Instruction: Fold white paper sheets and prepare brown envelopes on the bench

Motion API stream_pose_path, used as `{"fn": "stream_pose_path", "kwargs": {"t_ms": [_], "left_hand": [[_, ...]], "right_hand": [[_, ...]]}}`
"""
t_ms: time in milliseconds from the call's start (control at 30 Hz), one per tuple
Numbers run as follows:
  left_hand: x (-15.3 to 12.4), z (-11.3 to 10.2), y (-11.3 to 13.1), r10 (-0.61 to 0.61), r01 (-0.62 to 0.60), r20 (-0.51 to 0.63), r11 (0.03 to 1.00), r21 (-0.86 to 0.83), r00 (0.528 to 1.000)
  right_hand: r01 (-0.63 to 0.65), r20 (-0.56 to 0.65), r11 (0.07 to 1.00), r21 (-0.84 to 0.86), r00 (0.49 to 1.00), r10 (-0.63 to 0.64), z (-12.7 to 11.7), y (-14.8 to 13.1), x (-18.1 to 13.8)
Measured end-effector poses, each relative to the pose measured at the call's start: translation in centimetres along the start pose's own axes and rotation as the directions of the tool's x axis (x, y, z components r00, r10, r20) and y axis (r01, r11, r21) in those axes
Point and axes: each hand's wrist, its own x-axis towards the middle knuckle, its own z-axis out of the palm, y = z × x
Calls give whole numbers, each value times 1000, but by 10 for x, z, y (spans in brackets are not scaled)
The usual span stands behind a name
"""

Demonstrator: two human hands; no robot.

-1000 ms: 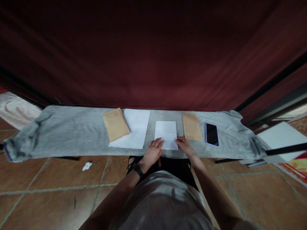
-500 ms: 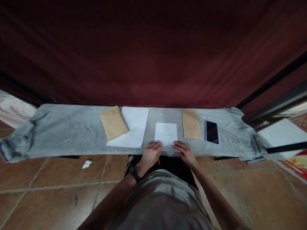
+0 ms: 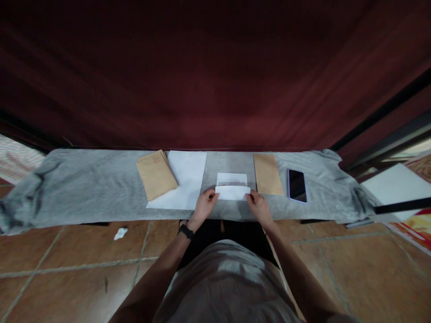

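Note:
A white sheet of paper [image 3: 232,185] lies on the grey cloth [image 3: 94,188] in front of me, its near edge lifted and folded away from me. My left hand [image 3: 204,205] pinches the folded edge at its left corner. My right hand [image 3: 257,205] pinches the same edge at its right corner. Both hands sit at the near edge of the cloth.
Left of the fold lie a larger white sheet [image 3: 186,177] and a stack of brown envelopes [image 3: 156,174]. A single brown envelope [image 3: 267,173] and a black phone [image 3: 296,185] lie to the right. A dark red curtain [image 3: 215,76] hangs behind. A paper scrap [image 3: 120,233] lies on the tiled floor.
Both hands went from resting flat on the sheet's near edge to gripping it, and they have lifted and folded that edge away from me over the sheet.

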Motion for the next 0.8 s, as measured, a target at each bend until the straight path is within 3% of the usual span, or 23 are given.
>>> {"fn": "stream_pose_path", "kwargs": {"t_ms": [200,333,500,800], "left_hand": [[18,4,13,-80,83,-34,993,79,996],[24,6,23,-155,158,-31,948,275,987],[32,10,29,-134,147,-61,903,404,989],[51,10,33,-183,190,-58,890,414,981]], "right_hand": [[-146,55,967,-210,986,160,-4,-17,20],[-169,72,948,-268,978,195,-4,-22,27],[-180,15,915,-361,980,199,0,-30,32],[-158,-100,925,-347,986,131,5,-35,48]]}}
